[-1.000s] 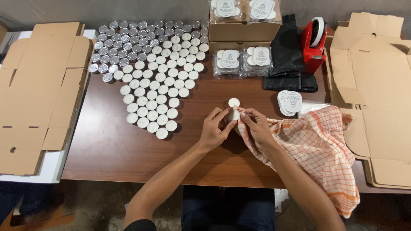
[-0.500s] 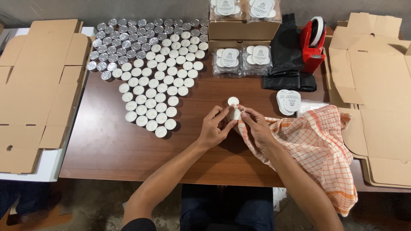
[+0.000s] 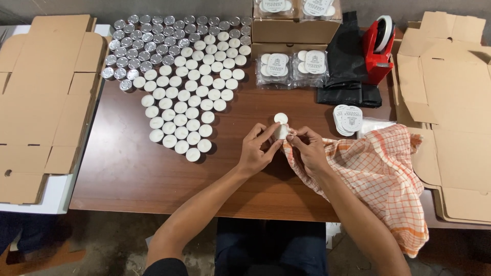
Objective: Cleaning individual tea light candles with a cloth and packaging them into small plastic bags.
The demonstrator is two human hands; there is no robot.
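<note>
My left hand (image 3: 258, 151) and my right hand (image 3: 306, 149) meet over the middle of the brown table (image 3: 128, 168). Between their fingertips I hold a small stack of white tealight candles (image 3: 281, 125), upright, its top disc showing. My right hand also rests on the edge of an orange checked cloth (image 3: 383, 174) that trails off to the right. A large spread of white tealights (image 3: 189, 110) lies just left of my hands, with several silver-cupped ones (image 3: 148, 43) further back.
Flat cardboard box blanks lie at the left (image 3: 43, 97) and right (image 3: 450, 112). Behind stand a closed cardboard box (image 3: 296, 30), clear packs of candles (image 3: 294, 66), a black folded bag (image 3: 348, 71), a red tape dispenser (image 3: 378, 48) and round labels (image 3: 349, 120).
Both hands stay on the candle stack; the fingers have shifted only slightly around it.
</note>
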